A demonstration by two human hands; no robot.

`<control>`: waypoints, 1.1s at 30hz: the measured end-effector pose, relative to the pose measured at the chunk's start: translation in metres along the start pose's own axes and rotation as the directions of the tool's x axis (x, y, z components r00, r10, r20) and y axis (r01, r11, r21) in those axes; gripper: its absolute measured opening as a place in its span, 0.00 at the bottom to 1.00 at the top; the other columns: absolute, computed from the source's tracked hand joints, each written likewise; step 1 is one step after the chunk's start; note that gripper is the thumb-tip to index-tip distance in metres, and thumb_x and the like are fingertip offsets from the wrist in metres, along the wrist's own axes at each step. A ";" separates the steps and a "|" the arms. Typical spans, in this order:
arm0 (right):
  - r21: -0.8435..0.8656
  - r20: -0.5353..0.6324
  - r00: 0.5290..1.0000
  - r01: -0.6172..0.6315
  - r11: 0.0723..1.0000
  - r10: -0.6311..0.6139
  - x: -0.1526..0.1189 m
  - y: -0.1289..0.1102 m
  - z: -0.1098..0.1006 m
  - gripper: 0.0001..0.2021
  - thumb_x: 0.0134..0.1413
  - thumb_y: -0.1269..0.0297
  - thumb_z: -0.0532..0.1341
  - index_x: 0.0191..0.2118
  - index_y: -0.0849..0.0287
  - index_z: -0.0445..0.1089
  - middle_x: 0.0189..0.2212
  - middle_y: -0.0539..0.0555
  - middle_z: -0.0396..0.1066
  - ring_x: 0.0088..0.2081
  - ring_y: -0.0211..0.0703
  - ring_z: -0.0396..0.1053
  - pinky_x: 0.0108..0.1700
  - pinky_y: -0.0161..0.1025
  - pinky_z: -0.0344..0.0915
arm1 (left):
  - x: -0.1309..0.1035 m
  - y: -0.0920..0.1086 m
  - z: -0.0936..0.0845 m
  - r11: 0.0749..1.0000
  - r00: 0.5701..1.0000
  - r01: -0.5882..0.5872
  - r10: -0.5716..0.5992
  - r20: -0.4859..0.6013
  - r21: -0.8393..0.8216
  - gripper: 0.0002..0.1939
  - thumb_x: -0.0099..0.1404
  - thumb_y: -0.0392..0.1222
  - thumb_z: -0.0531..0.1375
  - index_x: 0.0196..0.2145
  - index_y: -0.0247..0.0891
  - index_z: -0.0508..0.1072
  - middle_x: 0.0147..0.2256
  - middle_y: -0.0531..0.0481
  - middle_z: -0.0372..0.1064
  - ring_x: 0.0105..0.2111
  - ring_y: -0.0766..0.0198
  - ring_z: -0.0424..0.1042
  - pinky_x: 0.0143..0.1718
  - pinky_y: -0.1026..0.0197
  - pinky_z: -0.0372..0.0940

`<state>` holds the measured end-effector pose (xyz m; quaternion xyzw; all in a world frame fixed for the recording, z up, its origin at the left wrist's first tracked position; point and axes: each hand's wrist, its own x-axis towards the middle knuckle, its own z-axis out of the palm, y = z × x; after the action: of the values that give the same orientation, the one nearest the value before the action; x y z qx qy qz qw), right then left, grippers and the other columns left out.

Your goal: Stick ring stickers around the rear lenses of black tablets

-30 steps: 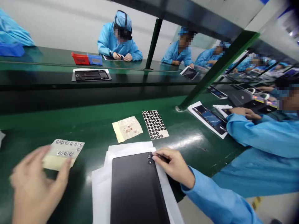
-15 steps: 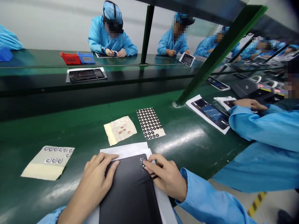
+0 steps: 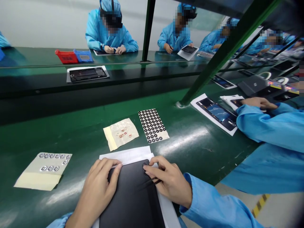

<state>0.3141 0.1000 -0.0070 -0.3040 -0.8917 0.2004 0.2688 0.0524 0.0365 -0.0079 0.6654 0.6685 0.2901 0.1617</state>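
I'm seemingly pressing the camera lens (image 3: pixel 144 165) on the black tablet (image 3: pixel 129 194), white paper (image 3: pixel 129 154) beneath it, right grip (image 3: pixel 172 182) wrapped round tweezers (image 3: pixel 152 181) (left hand (image 3: pixel 101 186) loosely spread at the tablet's edge), next needing steady pressure.

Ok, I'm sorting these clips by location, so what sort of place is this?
Probably an electronics workshop: people in matching blue coats work along green benches, with what look like black tablets on white paper and a sheet of black rings on the near bench.
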 end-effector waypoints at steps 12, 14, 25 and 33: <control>-0.150 0.125 0.980 0.172 0.974 -0.154 0.017 0.019 -0.012 0.14 0.72 0.63 0.56 0.57 0.54 0.71 0.45 0.55 0.71 0.25 0.32 0.63 0.25 0.34 0.60 | 0.000 0.002 0.000 0.999 1.000 0.022 -0.023 -0.011 -0.032 0.13 0.75 0.51 0.55 0.38 0.43 0.74 0.37 0.51 0.75 0.40 0.54 0.69 0.46 0.55 0.60; -0.180 0.171 0.948 0.299 0.937 -0.269 0.024 0.030 -0.017 0.13 0.72 0.60 0.56 0.56 0.54 0.72 0.44 0.55 0.71 0.26 0.34 0.65 0.25 0.34 0.58 | 0.001 0.004 0.000 0.998 0.999 0.035 -0.035 -0.006 -0.042 0.13 0.75 0.51 0.55 0.37 0.43 0.74 0.36 0.50 0.75 0.40 0.54 0.70 0.45 0.55 0.61; 0.333 0.094 0.982 -0.187 0.924 0.165 0.028 0.026 -0.007 0.13 0.68 0.57 0.60 0.48 0.57 0.80 0.31 0.52 0.70 0.29 0.37 0.68 0.31 0.35 0.64 | 0.002 0.004 -0.010 0.992 0.994 0.103 -0.100 0.054 -0.072 0.18 0.75 0.53 0.51 0.39 0.43 0.77 0.38 0.48 0.77 0.42 0.53 0.73 0.47 0.55 0.63; 0.533 0.337 0.838 -0.546 0.647 0.429 0.024 0.005 -0.013 0.13 0.57 0.53 0.69 0.42 0.57 0.75 0.35 0.52 0.74 0.38 0.43 0.73 0.40 0.37 0.69 | -0.044 -0.020 -0.069 0.844 0.835 0.536 -0.529 0.150 -0.013 0.29 0.62 0.68 0.59 0.48 0.42 0.78 0.38 0.45 0.77 0.38 0.50 0.74 0.38 0.57 0.65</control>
<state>0.3078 0.1224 0.0090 -0.4105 -0.6828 0.5681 0.2061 -0.0023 -0.0180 0.0267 0.4673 0.8059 0.2043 0.3007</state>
